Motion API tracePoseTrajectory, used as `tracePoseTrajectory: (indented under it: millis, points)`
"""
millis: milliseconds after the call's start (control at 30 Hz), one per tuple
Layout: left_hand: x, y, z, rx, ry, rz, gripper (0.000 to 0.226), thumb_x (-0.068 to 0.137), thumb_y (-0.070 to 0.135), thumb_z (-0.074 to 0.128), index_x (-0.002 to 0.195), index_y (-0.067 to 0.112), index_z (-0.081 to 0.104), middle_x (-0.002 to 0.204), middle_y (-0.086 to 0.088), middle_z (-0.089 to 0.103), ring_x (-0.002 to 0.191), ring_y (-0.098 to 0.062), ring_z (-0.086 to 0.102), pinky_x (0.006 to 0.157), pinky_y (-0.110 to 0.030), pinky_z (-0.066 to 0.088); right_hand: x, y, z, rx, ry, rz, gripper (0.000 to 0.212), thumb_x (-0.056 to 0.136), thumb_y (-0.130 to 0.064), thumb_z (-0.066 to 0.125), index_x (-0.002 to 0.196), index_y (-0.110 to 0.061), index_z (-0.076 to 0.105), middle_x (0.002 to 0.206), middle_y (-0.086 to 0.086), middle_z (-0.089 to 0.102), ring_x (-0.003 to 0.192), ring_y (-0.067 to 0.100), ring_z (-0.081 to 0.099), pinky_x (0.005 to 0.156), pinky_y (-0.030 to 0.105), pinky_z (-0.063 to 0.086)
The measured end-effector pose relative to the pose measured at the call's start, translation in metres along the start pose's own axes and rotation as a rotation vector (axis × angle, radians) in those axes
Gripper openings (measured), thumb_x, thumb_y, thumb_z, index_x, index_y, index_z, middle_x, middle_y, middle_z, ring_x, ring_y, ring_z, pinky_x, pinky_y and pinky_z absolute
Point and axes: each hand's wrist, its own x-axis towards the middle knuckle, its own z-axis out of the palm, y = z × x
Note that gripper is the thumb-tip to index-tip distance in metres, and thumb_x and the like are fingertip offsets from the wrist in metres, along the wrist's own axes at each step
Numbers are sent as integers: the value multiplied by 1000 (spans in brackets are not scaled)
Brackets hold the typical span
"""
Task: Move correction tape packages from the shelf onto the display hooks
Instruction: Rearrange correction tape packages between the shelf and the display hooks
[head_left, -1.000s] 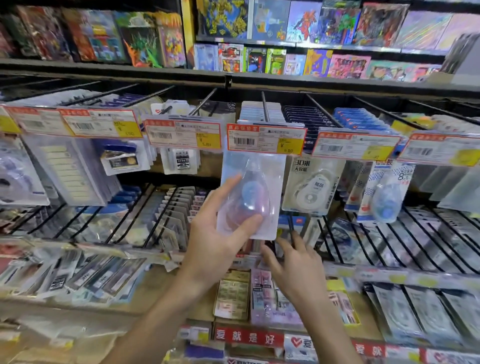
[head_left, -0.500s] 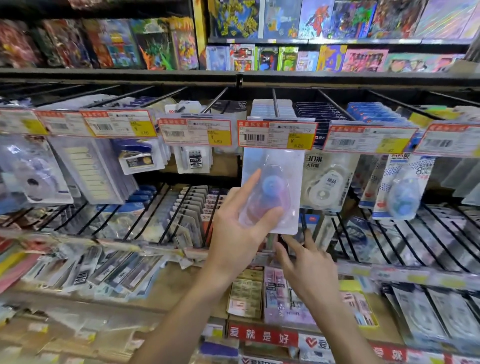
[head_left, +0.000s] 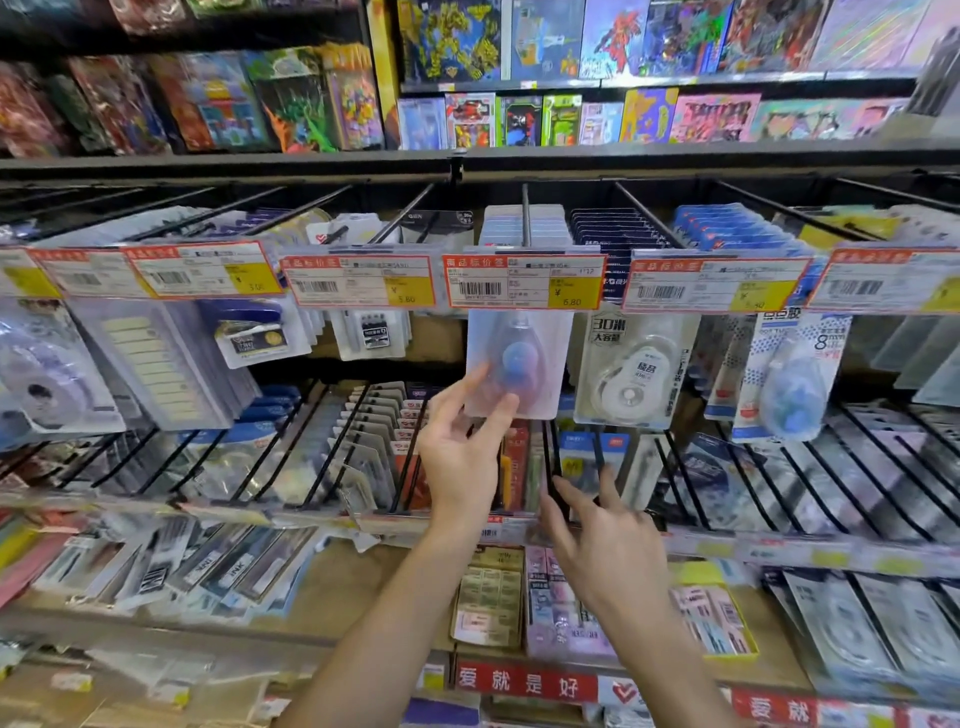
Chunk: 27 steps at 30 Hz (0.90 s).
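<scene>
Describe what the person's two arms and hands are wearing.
Nothing shows on either. The left hand and right hand are bare, with no gloves, rings, watch or bracelets. Both forearms are bare to the frame's bottom edge; no sleeve is in view.

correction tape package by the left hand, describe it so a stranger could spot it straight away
On the upper row of display hooks, find the price tag near the middle marked 6.80. Right below it hangs the correction tape package, with the left hand at its lower edge. Unlike the white 30m pack to its right, it is clear with a blue dispenser.
</scene>
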Motion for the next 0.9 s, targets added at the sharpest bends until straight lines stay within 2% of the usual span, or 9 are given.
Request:
tracePoseTrajectory:
  millis: [67, 200, 367, 500, 600, 667, 733, 833, 900]
  points:
    - [4, -2, 6, -19, 12, -45, 39, 83, 11, 80, 115, 31, 72, 119, -7, 70, 106, -18, 70, 97, -47, 55, 0, 0, 1, -5, 5, 2, 61, 95, -64, 25, 118, -34, 73, 137, 23, 59, 75, 32, 74, 73, 39, 56]
    - [15, -5, 17, -59, 7, -132, 40, 82, 9, 80, 114, 32, 71, 110, 3, 76, 103, -26, 71, 93, -46, 57, 1, 0, 1, 1, 9, 4, 57, 95, -62, 28, 118, -36, 73, 136, 24, 59, 73, 30, 74, 74, 38, 56]
    - [29, -8, 25, 4, -22, -111, 43, 85, 14, 77, 124, 27, 68, 97, 24, 74, 74, -4, 68, 74, -37, 57, 1, 1, 1, 20, 21, -16, 53, 96, -58, 31, 113, -34, 75, 130, 27, 62, 66, 31, 73, 69, 38, 57]
    - [40, -12, 29, -18, 7, -112, 44, 83, 15, 79, 124, 28, 69, 114, 9, 72, 86, -8, 71, 69, -25, 57, 2, 2, 0, 26, 35, -36, 51, 96, -55, 34, 109, -30, 77, 125, 28, 64, 61, 30, 71, 63, 36, 55]
    - [46, -12, 33, -10, 33, -110, 45, 84, 11, 78, 127, 19, 67, 121, -1, 67, 69, 11, 64, 60, -6, 47, 2, 3, 1, 14, 41, -41, 50, 97, -54, 34, 110, -31, 76, 125, 27, 64, 61, 30, 71, 64, 37, 55]
    - [49, -14, 34, -12, 36, -116, 45, 83, 11, 79, 126, 17, 68, 120, 0, 68, 81, 11, 66, 64, -6, 48, 1, 2, 0, 9, 50, -37, 49, 96, -54, 35, 110, -32, 76, 125, 26, 65, 62, 29, 71, 66, 36, 55]
    - [50, -15, 35, -15, 31, -112, 43, 80, 15, 81, 120, 25, 71, 120, 3, 70, 104, -5, 67, 77, -15, 54, -1, 2, 0, 3, 54, -24, 48, 96, -55, 36, 109, -33, 76, 124, 23, 66, 65, 29, 72, 68, 34, 55]
    - [47, -15, 35, 91, 19, -12, 39, 82, 19, 80, 112, 40, 67, 115, 4, 66, 102, 0, 62, 87, -11, 49, -2, -1, -1, -17, 66, -25, 46, 96, -55, 37, 111, -34, 75, 127, 21, 65, 81, 31, 73, 77, 37, 54]
    - [44, -18, 32, 247, 20, 106, 39, 86, 22, 77, 115, 43, 62, 109, 3, 60, 98, 1, 57, 86, -3, 40, -3, -2, -3, -22, 50, -27, 49, 98, -56, 32, 123, -36, 69, 138, 22, 57, 108, 35, 68, 91, 41, 50]
